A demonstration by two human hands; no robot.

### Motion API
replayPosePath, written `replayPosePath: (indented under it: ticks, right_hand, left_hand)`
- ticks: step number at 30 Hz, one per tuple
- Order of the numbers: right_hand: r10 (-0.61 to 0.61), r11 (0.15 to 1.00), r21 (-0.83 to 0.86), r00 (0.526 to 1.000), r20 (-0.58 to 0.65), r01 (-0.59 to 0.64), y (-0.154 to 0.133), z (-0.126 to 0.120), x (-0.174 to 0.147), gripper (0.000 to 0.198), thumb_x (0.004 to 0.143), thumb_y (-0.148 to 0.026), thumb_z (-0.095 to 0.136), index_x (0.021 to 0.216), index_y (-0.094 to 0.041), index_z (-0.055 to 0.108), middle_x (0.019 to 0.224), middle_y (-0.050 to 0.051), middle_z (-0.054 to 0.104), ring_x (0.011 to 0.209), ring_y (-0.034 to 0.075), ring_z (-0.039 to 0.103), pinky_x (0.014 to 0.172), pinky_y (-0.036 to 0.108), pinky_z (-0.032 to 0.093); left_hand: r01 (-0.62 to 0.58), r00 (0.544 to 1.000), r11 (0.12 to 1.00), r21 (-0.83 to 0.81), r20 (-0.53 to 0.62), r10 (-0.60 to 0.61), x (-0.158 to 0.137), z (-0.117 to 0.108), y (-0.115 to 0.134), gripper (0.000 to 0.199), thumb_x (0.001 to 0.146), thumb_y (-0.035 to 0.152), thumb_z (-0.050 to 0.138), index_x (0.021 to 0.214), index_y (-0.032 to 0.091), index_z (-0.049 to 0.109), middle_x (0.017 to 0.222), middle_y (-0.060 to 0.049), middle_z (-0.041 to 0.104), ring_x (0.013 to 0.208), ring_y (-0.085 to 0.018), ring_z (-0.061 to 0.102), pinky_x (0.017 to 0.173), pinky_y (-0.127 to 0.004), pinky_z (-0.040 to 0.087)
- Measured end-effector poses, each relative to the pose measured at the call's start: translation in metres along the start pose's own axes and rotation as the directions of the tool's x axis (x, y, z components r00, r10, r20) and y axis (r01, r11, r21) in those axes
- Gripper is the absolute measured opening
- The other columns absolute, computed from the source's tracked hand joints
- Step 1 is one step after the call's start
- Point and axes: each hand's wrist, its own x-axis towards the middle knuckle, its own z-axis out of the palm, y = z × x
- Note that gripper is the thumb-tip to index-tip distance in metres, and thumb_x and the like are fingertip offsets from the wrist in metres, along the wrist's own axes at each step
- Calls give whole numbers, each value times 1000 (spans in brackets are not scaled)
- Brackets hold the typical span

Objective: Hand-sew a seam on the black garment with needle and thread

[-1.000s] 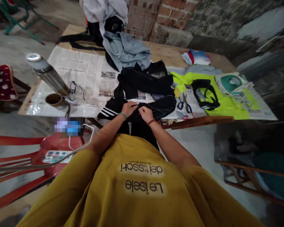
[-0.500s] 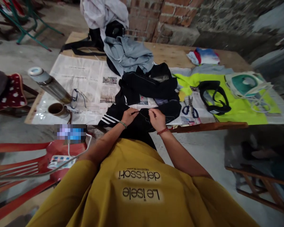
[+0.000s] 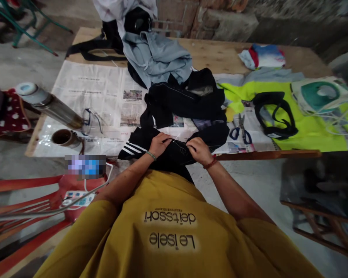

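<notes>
A black garment [image 3: 176, 153] with white stripes at one end lies across the table's front edge and my lap. My left hand [image 3: 160, 144] is closed on its cloth, with fingertips pinched at the upper edge. My right hand [image 3: 201, 150] pinches the same cloth further right. Between the hands, a thin pale thread [image 3: 182, 148] makes a small loop on the black fabric. A short light sliver sticks up by my left fingertips, too fine to identify. Just beyond lies more black clothing [image 3: 185, 101]. Blue-handled scissors [image 3: 241, 130] rest right of my right hand.
Left on the newspaper-covered table [image 3: 104, 144] are a flask [image 3: 55, 106], a brown mug [image 3: 65, 139] and glasses [image 3: 88, 121]. A grey garment [image 3: 159, 58] is heaped behind. Rightward lie a black strap loop [image 3: 278, 119], yellow-green cloth [image 3: 313, 139] and an iron [image 3: 319, 94].
My hands have moved slightly apart, the right one shifting rightward and down. The thread loop between them now shows more clearly. The view has shifted a little.
</notes>
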Motion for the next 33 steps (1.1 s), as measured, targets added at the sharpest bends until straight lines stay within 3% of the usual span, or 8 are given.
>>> replayPosePath:
  ticks: [3, 5, 9, 14, 18, 21, 28, 33]
  right_hand:
    - [-38, 998, -55, 996, 76, 42, -1, 3, -22, 22, 80, -11, 49, 82, -20, 69, 89, 7, 67, 91, 22, 55, 83, 37, 42]
    - [11, 999, -46, 997, 79, -7, 0, 3, -20, 19, 79, -14, 52, 84, -21, 70, 89, 6, 68, 91, 21, 57, 84, 37, 41]
    - [204, 978, 20, 978, 46, -205, -1, -1, 11, 21, 81, -24, 57, 97, -21, 69, 77, 2, 68, 76, 17, 59, 85, 35, 41]
    - [293, 934, 170, 945, 145, -315, -9, 0, 50, 19, 75, -33, 64, 86, -20, 74, 88, 3, 68, 72, 14, 59, 78, 30, 45]
    - [427, 756, 423, 867, 258, -499, -12, 13, 63, 18, 72, -35, 66, 75, -19, 73, 71, 0, 66, 67, 14, 57, 68, 27, 45]
    - [488, 598, 570, 820, 300, -564, -13, 23, 65, 18, 65, -36, 71, 71, -18, 71, 62, -2, 61, 60, 11, 52, 60, 25, 41]
    - [534, 402, 731, 790, 302, -552, -10, 35, 65, 27, 55, -39, 75, 67, -18, 62, 60, -4, 57, 59, 9, 48, 61, 23, 39]
    - [593, 313, 809, 768, 244, -498, -6, 41, 65, 27, 55, -36, 73, 67, -18, 57, 65, -4, 58, 66, 9, 53, 70, 24, 43]
  left_hand:
    - [-9, 1000, 1000, 14, 30, 9, -1, 1, 1, 14, 79, 10, 63, 85, 19, 72, 80, -2, 67, 75, -12, 62, 72, -24, 52]
    - [-18, 999, 1000, 14, 35, 17, -2, 1, 2, 15, 79, 9, 63, 86, 19, 72, 81, -2, 67, 76, -12, 62, 72, -24, 53]
    - [-21, 999, 1000, 23, 36, 20, -2, 0, 4, 13, 80, 11, 63, 87, 20, 72, 82, -2, 67, 77, -12, 62, 73, -24, 53]
    - [-37, 999, 999, 33, 26, 36, 0, -2, 5, 13, 80, 11, 64, 86, 19, 72, 81, -2, 67, 76, -12, 62, 72, -23, 53]
    - [-37, 999, 998, 44, 32, 35, 0, -2, 2, 11, 80, 14, 64, 86, 19, 71, 81, -2, 67, 75, -12, 62, 72, -24, 52]
    - [-13, 998, 999, 49, 57, 10, 0, -2, 2, 10, 81, 16, 64, 86, 20, 71, 81, -2, 67, 75, -12, 62, 73, -25, 53]
    - [3, 1000, 999, 42, 9, -3, 0, -5, 3, 41, 72, 7, 59, 112, 19, 61, 99, -4, 65, 95, -16, 61, 89, -30, 50]
    - [42, 997, 998, 40, 60, -45, 0, -6, 2, 31, 73, 5, 55, 100, 17, 63, 99, -4, 67, 95, -16, 62, 88, -29, 50]
